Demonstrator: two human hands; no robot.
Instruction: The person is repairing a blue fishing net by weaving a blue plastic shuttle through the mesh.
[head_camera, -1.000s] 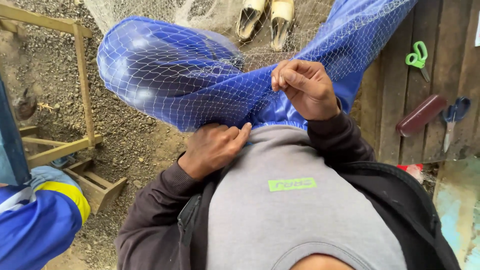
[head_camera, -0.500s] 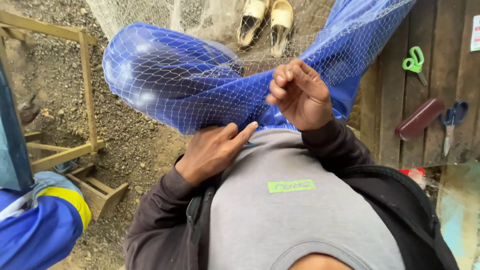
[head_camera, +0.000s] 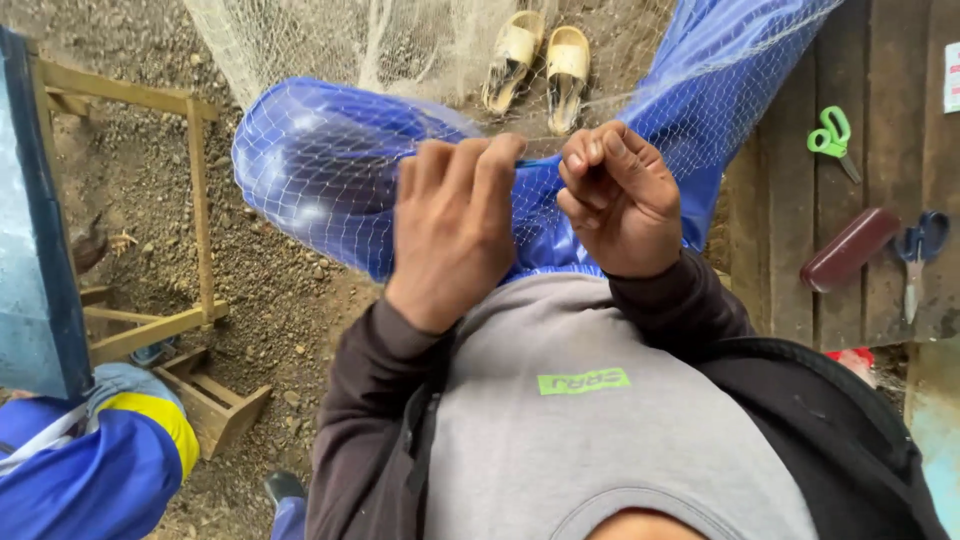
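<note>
Nearest the camera is the person's grey sweatshirt (head_camera: 600, 440) with a small green patch, under a dark jacket. Just above it, both hands are raised close together over the lap. The left hand (head_camera: 455, 225) has its fingers curled tight, pinching a thin blue-green needle-like tool (head_camera: 535, 162) at the fingertips. The right hand (head_camera: 620, 200), just right of the left hand, is also curled narrow, fingertips gathered on the strands of the fishing net (head_camera: 330, 170).

The net, fine pale mesh, drapes directly beyond the hands over the person's shiny blue trousers (head_camera: 320, 160), which spread to the left and right of the hands. Left of the hands, on the gravel ground, stands a wooden frame (head_camera: 195, 200); nearer, at lower left, is another person's blue sleeve (head_camera: 100, 470) with a yellow band.

Right of the hands, on wooden planks, lie a dark red case (head_camera: 850, 248), blue scissors (head_camera: 920, 250) and, further off, green scissors (head_camera: 830, 135). Farthest beyond the hands, under the net, sits a pair of tan sandals (head_camera: 540, 60).
</note>
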